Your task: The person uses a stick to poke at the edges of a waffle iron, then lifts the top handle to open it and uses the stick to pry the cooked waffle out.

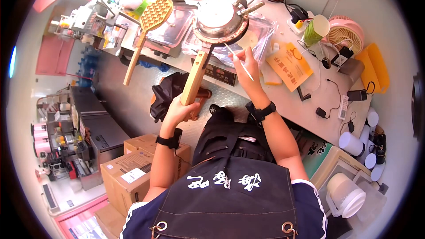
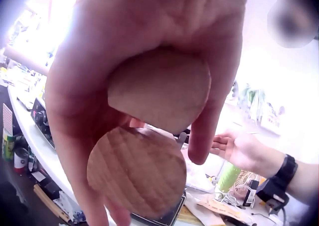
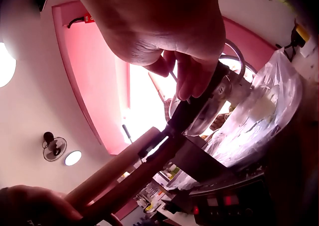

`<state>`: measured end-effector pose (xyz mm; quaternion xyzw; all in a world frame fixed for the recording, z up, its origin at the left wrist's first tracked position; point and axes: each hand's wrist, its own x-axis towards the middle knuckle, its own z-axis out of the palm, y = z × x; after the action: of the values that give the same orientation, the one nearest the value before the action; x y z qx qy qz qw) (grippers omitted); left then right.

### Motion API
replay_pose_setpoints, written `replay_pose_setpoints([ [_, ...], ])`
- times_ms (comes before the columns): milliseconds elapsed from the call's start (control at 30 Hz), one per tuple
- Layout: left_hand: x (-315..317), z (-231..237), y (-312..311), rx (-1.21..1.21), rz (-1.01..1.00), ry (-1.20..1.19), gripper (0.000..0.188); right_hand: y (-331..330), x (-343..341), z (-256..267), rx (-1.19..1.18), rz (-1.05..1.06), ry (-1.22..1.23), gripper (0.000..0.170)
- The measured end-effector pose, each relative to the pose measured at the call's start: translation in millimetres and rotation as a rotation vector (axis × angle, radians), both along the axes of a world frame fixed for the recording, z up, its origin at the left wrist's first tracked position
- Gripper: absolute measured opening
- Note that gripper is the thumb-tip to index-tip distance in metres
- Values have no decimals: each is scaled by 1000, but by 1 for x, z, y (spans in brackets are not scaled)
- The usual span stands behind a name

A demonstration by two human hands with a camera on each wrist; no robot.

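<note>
My left hand (image 1: 179, 110) grips the wooden handles (image 1: 193, 77) of a round metal waffle pan. In the left wrist view two round handle ends (image 2: 137, 171) show, one above the other, with fingers wrapped about them. The pan's head (image 1: 220, 20) lies at the far end, over the cooker with a lit control panel (image 1: 214, 71). My right hand (image 1: 249, 71) pinches a thin white stick (image 1: 244, 67), its far tip right at the pan's near rim. In the right wrist view the fingers bend down close beside the pan's dark hinge arm.
A yellow bubble-waffle model on a handle (image 1: 155, 15) stands left of the pan. Plastic film (image 1: 261, 35) lies around the cooker. To the right are an orange packet (image 1: 290, 66), a stack of green cups (image 1: 316, 30), a pink fan (image 1: 345, 33) and loose cables. Cardboard boxes (image 1: 133, 172) stand at lower left.
</note>
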<state>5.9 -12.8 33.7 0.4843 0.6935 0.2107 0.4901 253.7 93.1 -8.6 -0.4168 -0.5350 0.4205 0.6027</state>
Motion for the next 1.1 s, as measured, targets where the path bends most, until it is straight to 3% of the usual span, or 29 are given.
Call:
replay_pose_setpoints([
  [100,6,11,0,-82,52,-163,21,-2,-11,-4,78,23,-83,11],
  [300,17,18,0,-56,72,-73,15,-8,-9,-10,132,-126,-96,10],
  [500,16,19,0,-68,86,-86,14,-7,-16,-4,126,-8,-129,9],
  [600,14,13,-1,-1,45,-41,19,-7,-2,2,63,-237,-60,11],
  [633,12,11,-4,-2,59,-48,19,-9,-5,0,62,-222,-66,11],
  [767,-10,-5,1,-90,-1,-322,25,-6,-21,10,50,-20,-169,11],
  [833,-22,-14,4,-382,78,-738,37,-5,-22,16,-42,-87,-177,12],
  [900,-25,-18,8,-422,-30,-1030,52,-10,-13,20,-41,-186,-160,10],
  [1000,-32,-27,15,-438,-147,-987,48,-30,-8,40,-32,-238,-137,8],
  [1067,-26,-24,13,-371,-122,-889,47,-50,-17,77,-59,-44,-177,3],
  [1100,-24,-20,12,-333,-126,-851,45,-52,-25,82,-54,-50,-192,3],
])
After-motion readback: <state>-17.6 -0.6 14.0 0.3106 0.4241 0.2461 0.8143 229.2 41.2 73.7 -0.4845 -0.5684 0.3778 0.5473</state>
